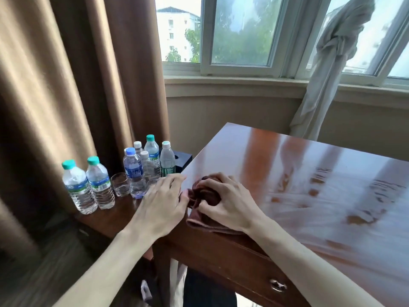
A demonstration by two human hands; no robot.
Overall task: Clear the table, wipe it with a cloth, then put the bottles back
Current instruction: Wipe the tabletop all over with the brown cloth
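A dark brown cloth (204,197) lies bunched at the near left corner of the glossy wooden table (298,173), one flap hanging over the front edge. My right hand (223,202) grips the bunched cloth from above. My left hand (164,200) pinches the cloth's left edge at the table corner. Several water bottles stand on a lower side table (115,218) to the left: two green-capped ones (88,185) in front, a blue-labelled one (134,171) and others (159,158) behind.
Two small drinking glasses (120,184) stand among the bottles. A dark box (182,161) sits behind them. Brown curtains (77,85) hang on the left and a knotted white curtain (327,69) at the window. The table has a front drawer with a handle (277,285).
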